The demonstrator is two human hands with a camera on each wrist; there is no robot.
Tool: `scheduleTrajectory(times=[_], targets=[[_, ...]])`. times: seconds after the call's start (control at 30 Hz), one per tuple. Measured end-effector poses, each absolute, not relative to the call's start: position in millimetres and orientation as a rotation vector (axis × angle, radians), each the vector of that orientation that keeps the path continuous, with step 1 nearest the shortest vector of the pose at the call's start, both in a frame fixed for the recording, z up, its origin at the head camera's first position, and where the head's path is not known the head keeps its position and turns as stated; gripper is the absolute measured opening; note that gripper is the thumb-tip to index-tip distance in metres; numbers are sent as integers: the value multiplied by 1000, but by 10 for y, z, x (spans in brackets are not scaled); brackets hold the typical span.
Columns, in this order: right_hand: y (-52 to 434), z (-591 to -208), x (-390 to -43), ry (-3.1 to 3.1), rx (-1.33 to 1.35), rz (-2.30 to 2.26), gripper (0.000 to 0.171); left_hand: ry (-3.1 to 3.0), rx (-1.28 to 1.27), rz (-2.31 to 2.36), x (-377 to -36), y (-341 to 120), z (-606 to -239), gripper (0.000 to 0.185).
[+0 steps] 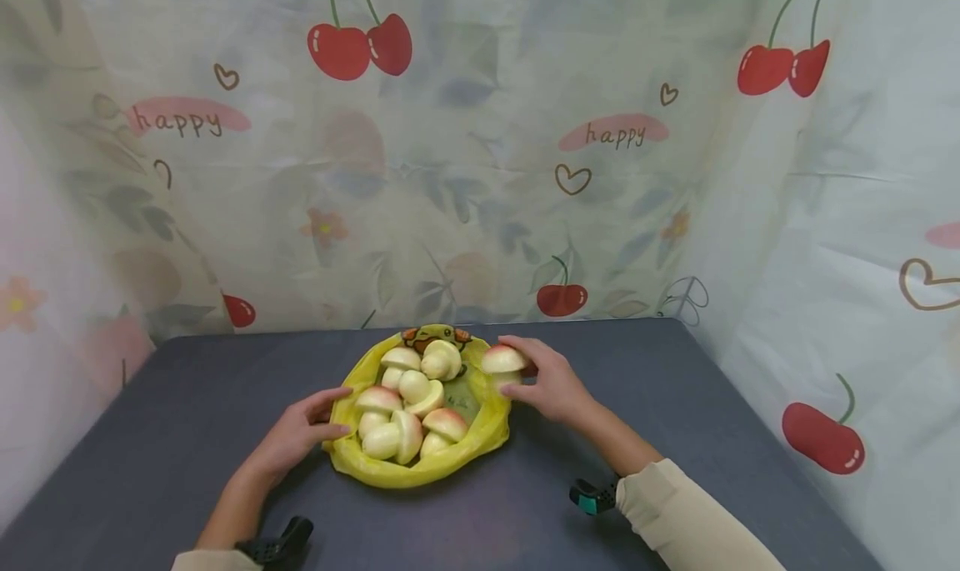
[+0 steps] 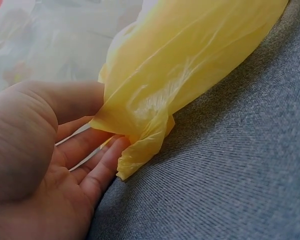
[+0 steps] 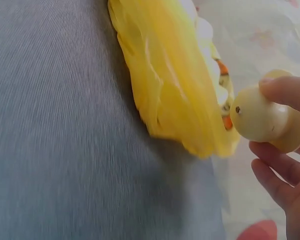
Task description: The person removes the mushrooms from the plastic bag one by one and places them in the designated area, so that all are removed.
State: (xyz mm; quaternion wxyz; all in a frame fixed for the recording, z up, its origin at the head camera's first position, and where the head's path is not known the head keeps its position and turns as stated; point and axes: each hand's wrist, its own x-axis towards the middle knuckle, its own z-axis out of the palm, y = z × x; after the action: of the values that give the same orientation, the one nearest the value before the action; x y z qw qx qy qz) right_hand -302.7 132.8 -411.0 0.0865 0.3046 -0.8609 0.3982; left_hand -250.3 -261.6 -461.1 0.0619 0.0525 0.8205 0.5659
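A yellow plastic bag forms a wide, shallow ring on the dark table. Inside it lie several cream toy mushrooms with pink-tinged caps, tilted different ways. On the bag's left side, my left hand holds the rim; the left wrist view shows thumb and fingers around a crumpled corner of the plastic. My right hand grips another toy mushroom between thumb and fingers, at the bag's right rim. Its stem end, with a small dark spot, faces the right wrist camera.
The dark blue-grey table surrounds the bag. A pale curtain with cherries, hearts and lettering hangs behind the table and along its sides. An orange-and-brown printed figure shows at the bag's far inner edge.
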Motion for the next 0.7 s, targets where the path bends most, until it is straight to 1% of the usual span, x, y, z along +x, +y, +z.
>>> scheduleTrajectory(times=[0.37,0.7], targets=[[1751,-4202,-3013,-2566,810,1176,68,2462,154,1724,-2507,-2613,-4582,65],[1882,-4290,-3117,-2632,696,1147,66,2452,159,1730,-2498,-2611,-4592,66]])
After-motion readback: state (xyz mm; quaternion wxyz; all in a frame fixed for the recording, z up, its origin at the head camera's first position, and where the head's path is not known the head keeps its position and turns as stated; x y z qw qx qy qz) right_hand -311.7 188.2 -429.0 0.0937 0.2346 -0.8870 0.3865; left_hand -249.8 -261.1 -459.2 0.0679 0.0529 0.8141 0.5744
